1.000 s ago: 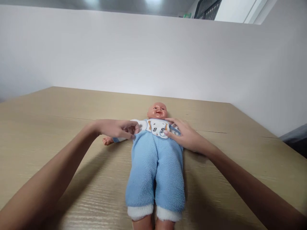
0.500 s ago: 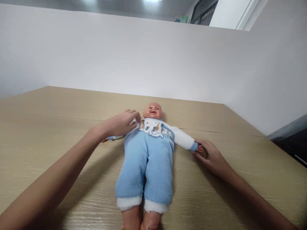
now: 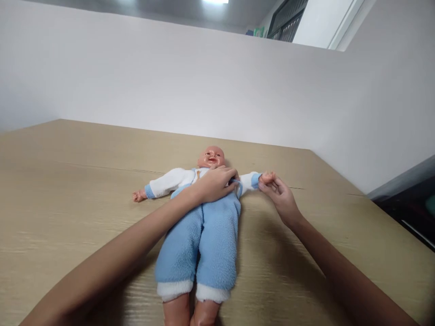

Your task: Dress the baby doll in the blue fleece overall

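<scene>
A baby doll (image 3: 212, 156) lies on its back, head towards the wall. It wears fleecy blue overalls (image 3: 217, 244) over a white top with blue cuffs. My left hand (image 3: 217, 183) rests across the doll's chest, hiding most of the elephant face on the bib. Its fingers curl at the blue-edged shoulder strap (image 3: 239, 184) on the right side. My right hand (image 3: 280, 197) pinches the doll's hand (image 3: 268, 177), and that doll arm is raised off the table. The other doll arm (image 3: 166, 182) lies stretched out to the left.
The doll lies on a wide wooden table (image 3: 84, 203) with a seam running across it. A pale wall (image 3: 170, 81) rises behind the table's far edge. Something dark (image 3: 408, 203) stands beyond the right edge.
My left hand has moved right, from the doll's left-side shoulder across to the opposite strap. My right hand has taken the doll's hand and lifted that arm upward and inward.
</scene>
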A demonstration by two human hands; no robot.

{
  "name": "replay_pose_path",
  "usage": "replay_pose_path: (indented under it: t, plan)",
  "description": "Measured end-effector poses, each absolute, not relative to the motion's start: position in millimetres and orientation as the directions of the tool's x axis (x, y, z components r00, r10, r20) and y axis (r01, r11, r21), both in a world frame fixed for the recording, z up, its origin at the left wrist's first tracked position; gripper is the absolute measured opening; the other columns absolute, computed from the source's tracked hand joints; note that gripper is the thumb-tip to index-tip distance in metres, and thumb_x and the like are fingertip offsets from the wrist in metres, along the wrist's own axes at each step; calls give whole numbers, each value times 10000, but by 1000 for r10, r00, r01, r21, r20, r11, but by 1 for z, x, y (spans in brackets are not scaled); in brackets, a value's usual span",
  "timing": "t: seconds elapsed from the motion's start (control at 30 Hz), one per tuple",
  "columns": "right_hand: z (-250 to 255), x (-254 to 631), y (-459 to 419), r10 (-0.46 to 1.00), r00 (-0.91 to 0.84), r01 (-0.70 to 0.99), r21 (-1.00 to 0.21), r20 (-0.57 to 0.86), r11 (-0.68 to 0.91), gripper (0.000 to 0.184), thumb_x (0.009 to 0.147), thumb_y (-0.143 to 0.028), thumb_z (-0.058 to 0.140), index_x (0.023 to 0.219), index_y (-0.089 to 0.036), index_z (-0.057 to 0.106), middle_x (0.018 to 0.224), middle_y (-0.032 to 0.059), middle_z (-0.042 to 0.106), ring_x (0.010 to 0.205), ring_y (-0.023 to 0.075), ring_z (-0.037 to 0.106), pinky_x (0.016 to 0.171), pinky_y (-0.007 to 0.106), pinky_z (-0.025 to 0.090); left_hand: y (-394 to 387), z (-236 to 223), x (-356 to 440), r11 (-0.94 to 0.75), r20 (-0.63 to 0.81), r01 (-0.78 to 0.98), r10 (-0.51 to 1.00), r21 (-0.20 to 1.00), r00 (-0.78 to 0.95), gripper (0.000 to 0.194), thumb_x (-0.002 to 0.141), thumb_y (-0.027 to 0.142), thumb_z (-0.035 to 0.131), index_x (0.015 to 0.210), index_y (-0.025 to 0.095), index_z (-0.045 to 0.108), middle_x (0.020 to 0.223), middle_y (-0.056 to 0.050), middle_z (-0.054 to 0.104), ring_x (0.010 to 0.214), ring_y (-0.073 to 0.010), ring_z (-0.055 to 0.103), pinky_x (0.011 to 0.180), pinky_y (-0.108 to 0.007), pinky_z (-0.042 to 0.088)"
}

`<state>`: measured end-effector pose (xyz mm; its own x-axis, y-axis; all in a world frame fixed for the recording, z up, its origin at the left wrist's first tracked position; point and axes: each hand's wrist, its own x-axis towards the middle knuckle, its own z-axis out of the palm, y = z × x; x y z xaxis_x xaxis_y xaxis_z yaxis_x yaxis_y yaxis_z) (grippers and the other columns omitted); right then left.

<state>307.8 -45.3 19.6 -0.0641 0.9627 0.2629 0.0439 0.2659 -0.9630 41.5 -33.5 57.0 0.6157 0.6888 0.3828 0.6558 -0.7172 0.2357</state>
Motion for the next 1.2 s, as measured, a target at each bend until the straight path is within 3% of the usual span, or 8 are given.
replay_pose_path:
  t: [0.23,0.4,0.47,0.57,0.7,0.9,1.03,1.2]
  plan:
    - [-6,255,-32,870,-149,82,-871,470,484,438,885,-562,868,1153,-280,668,1009,11,695,931,219,678,907,372,582,-47,51,30,-860,666,492,448,137,597,309,1173,348,452,1289,200,697,1097,-108,700,1005,-248,645,917,-378,510]
    - [-11,250,-48,750,-273,233,-715,603,659,259,1120,-516,536,1134,-291,663,1088,50,663,1036,254,623,975,441,515,-51,52,29,-882,744,448,395,144,539,248,1118,322,529,1192,213,739,1005,-85,703,931,-235,647,867,-384,502]
    - [-7,250,-55,712,-306,267,-661,632,701,265,1137,-492,503,1078,-285,656,1083,56,647,1045,263,603,968,449,495,-51,57,31,-869,729,417,464,265,504,202,1060,299,576,1110,203,746,981,-72,715,921,-233,655,875,-387,500]
    - [-2,247,-60,694,-316,271,-639,647,720,233,1111,-474,574,1018,-276,654,1068,55,624,1023,260,587,945,436,487,-46,65,35,-707,550,356,703,612,450,147,967,318,654,1008,206,740,1002,-43,765,947,-231,692,902,-369,519]
    - [-5,240,-59,771,-231,163,-758,594,632,259,1104,-461,603,947,-273,688,1047,44,626,1045,247,595,991,411,480,-36,68,37,-417,261,292,854,861,449,226,902,431,716,928,207,714,933,-18,753,940,-233,701,877,-351,515]
    - [-15,238,-55,949,-172,-192,-954,264,230,322,1035,-594,651,939,-286,659,953,10,652,957,227,635,1000,383,526,-30,60,36,-434,260,427,876,793,407,494,1037,651,498,785,231,556,782,4,606,801,-214,596,770,-374,418]
    - [-19,239,-52,975,-116,-125,-976,190,176,367,965,-632,682,886,-283,598,892,2,631,865,223,613,880,365,557,-28,55,32,-447,268,522,884,726,384,406,1027,606,522,860,237,547,856,-17,643,852,-237,616,778,-381,414]
    - [-25,243,-48,974,-30,25,-974,224,225,343,922,-597,713,839,-275,630,970,34,647,1012,264,608,975,392,536,-24,50,27,-530,277,591,839,608,468,381,1027,588,546,870,242,566,858,-29,671,817,-246,625,742,-381,406]
